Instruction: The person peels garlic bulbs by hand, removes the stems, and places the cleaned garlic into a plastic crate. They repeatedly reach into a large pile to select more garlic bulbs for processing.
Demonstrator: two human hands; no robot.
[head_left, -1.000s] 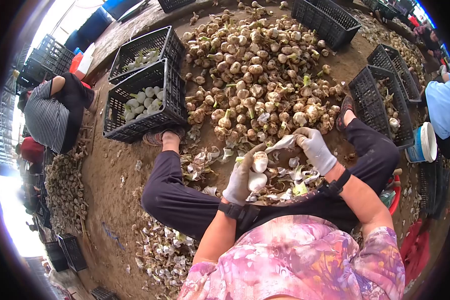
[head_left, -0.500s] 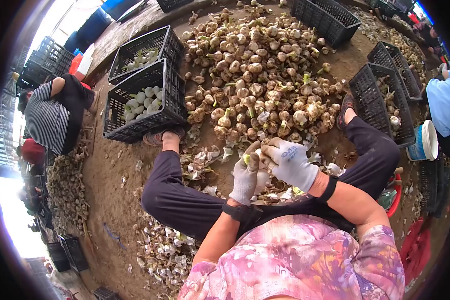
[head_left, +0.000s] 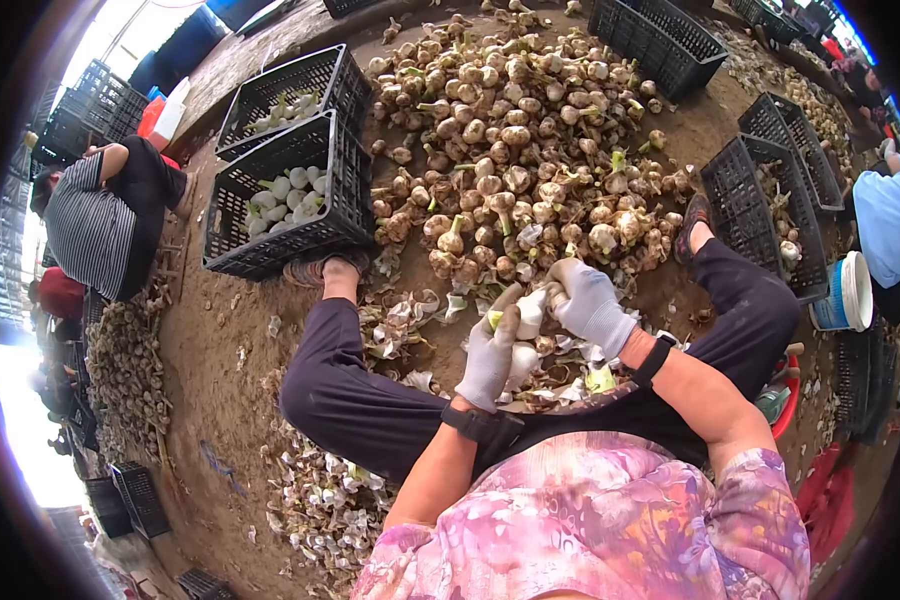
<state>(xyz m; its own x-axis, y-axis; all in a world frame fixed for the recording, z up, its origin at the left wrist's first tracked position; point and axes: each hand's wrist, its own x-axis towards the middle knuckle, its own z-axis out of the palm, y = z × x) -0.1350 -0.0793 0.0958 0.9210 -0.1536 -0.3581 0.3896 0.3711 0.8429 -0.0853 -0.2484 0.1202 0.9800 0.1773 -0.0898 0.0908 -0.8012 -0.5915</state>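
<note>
My left hand (head_left: 490,355), in a white glove with soiled fingertips, is closed round a garlic bulb (head_left: 531,312) whose white side shows past the thumb. A greenish stem end (head_left: 495,319) pokes out between its fingers. My right hand (head_left: 588,308), gloved too, is just right of the bulb with fingers bent and pressed together; I cannot tell what is pinched in them. Below the hands, another white bulb (head_left: 522,364) shows beside the left palm. Loose garlic skins (head_left: 570,372) lie between my legs, under the hands.
A large heap of unpeeled garlic (head_left: 510,130) spreads ahead of my feet. At the left, a black crate (head_left: 270,262) holds white bulbs, with another crate (head_left: 345,90) behind. More crates (head_left: 745,195) and a white bucket (head_left: 854,290) stand right. A person (head_left: 95,225) crouches far left.
My right hand has moved slightly right and up, off the bulb, baring its white side. My left hand keeps its hold almost in place.
</note>
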